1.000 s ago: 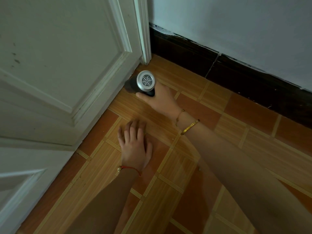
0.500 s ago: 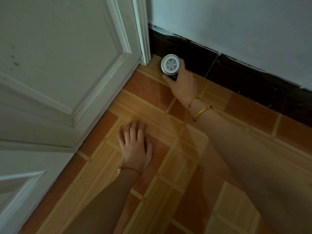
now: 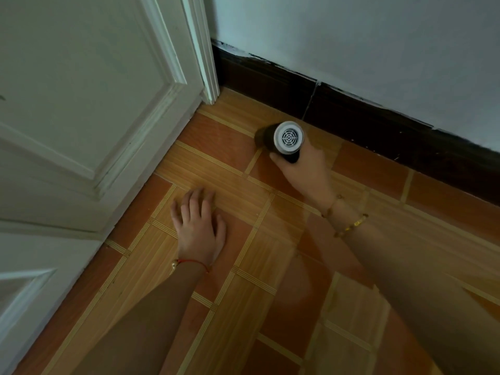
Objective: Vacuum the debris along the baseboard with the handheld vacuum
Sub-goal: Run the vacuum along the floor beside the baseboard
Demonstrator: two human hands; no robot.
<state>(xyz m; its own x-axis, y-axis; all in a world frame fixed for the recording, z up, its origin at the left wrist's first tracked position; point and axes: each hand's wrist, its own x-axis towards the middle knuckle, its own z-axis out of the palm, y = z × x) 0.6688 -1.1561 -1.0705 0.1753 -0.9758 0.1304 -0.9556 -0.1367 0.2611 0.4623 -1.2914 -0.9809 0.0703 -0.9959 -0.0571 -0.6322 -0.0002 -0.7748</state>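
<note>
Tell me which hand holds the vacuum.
The right hand, wearing gold bracelets, grips the vacuum near the baseboard; the left hand lies flat on the floor.

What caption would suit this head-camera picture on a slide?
Right hand holds a handheld vacuum on the tiled floor beside the dark baseboard; left hand braces flat on the tiles.

The floor (image 3: 243, 266), orange and wood-grain tiles with pale striped seams, carries the left hand (image 3: 198, 230) pressed flat, palm down, near the white door (image 3: 81, 104).
</note>
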